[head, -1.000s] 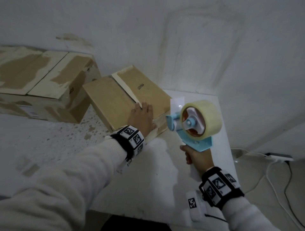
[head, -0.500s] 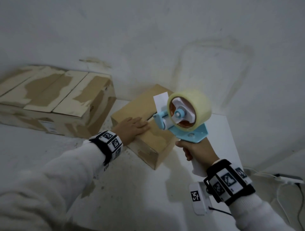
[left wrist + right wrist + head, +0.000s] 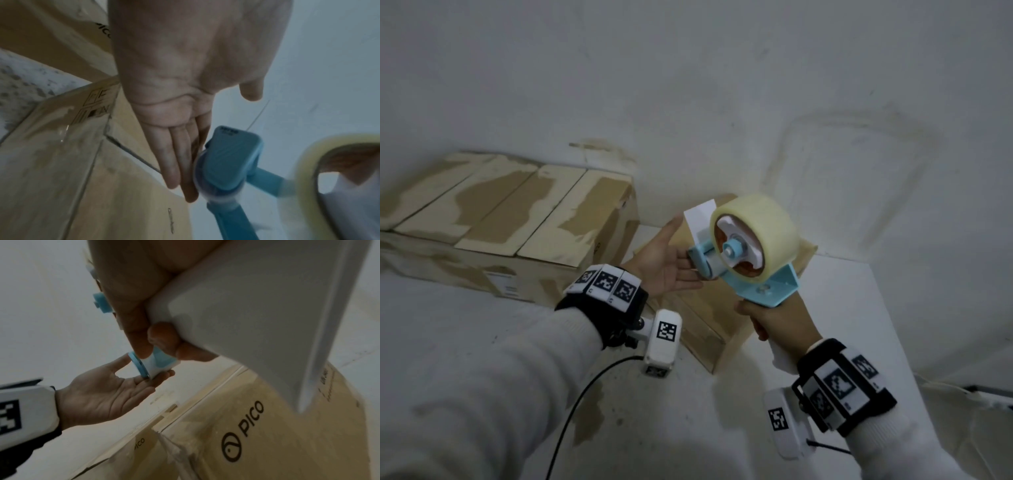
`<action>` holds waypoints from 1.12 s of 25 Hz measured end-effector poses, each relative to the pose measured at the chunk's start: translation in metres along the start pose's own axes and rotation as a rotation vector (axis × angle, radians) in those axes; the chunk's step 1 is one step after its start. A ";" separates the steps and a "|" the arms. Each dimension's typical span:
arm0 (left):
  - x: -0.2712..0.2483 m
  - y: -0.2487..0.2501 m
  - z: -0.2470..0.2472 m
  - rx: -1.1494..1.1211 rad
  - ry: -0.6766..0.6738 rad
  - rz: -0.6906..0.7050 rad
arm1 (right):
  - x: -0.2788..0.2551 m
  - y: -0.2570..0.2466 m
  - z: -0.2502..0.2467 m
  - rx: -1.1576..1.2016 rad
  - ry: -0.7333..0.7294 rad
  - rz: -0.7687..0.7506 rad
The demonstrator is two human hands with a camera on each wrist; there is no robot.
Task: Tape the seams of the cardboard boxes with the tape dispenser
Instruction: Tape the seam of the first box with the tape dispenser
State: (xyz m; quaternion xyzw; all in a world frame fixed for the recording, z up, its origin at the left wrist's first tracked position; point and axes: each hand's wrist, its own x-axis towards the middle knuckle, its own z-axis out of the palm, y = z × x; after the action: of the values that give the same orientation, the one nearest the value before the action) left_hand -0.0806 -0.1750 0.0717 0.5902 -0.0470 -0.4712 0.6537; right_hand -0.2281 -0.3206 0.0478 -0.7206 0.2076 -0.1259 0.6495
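1. Right hand [image 3: 782,320]: nearest the viewer, fingers wrapped tight round the white handle of the tape dispenser [image 3: 748,255], holding it in the air above the small cardboard box [image 3: 710,318].
2. Tape dispenser: handle low and near, blue frame rising from it; its roller end points left, towards the other hand. The tape roll [image 3: 774,229] stands on edge, its hub facing the viewer.
3. Left hand [image 3: 666,262]: palm up, fingers straight and together, their tips touching the blue roller end; it grips nothing.
4. Small cardboard box: lies on the white table [image 3: 859,325] beneath both hands, long axis running near to far.
5. Large cardboard box [image 3: 517,219]: far left, against the wall [image 3: 688,85], top flaps closed and their paper torn in patches.
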 end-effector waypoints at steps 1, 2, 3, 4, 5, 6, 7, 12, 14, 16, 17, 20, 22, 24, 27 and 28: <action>-0.002 0.001 -0.005 -0.014 0.014 -0.001 | 0.000 -0.001 0.004 -0.021 -0.011 -0.012; -0.002 0.001 -0.009 -0.020 0.031 -0.006 | 0.000 -0.001 0.006 -0.030 -0.021 -0.022; -0.002 -0.001 -0.014 -0.040 0.045 -0.015 | -0.001 0.000 0.010 -0.031 -0.030 -0.031; -0.003 -0.003 -0.019 -0.072 0.059 -0.025 | -0.001 0.001 0.014 -0.029 -0.036 -0.042; -0.003 -0.005 -0.022 -0.107 0.081 -0.036 | -0.001 0.002 0.017 -0.030 -0.044 -0.059; -0.003 -0.009 -0.025 -0.136 0.110 -0.047 | -0.001 0.004 0.021 -0.034 -0.056 -0.079; -0.002 -0.012 -0.026 -0.150 0.148 -0.057 | -0.001 0.005 0.024 -0.031 -0.070 -0.102; 0.004 -0.011 -0.033 -0.079 0.318 -0.012 | 0.002 0.011 0.039 -0.124 -0.149 -0.186; 0.007 0.001 -0.047 0.019 0.380 0.050 | 0.003 0.010 0.039 -0.111 -0.144 -0.162; 0.009 0.014 -0.069 0.050 0.471 0.155 | -0.001 0.009 0.035 -0.084 -0.131 -0.132; 0.011 0.019 -0.080 0.041 0.523 0.207 | -0.004 0.010 0.034 -0.064 -0.117 -0.117; 0.027 0.022 -0.101 0.084 0.636 0.260 | -0.003 0.019 0.034 -0.040 -0.096 -0.062; 0.038 0.016 -0.104 0.111 0.697 0.231 | 0.003 0.026 0.039 -0.012 -0.104 -0.024; 0.046 0.011 -0.109 0.102 0.732 0.211 | 0.010 0.028 0.043 0.007 -0.113 0.013; 0.051 0.010 -0.118 0.149 0.782 0.188 | 0.019 0.031 0.045 -0.066 -0.106 0.058; 0.053 0.009 -0.119 0.175 0.780 0.179 | 0.021 0.032 0.046 -0.067 -0.098 0.072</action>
State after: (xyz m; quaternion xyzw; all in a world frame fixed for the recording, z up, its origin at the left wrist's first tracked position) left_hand 0.0273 -0.1253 0.0175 0.7716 0.1132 -0.1475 0.6083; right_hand -0.1929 -0.2918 0.0088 -0.7393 0.2057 -0.0600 0.6383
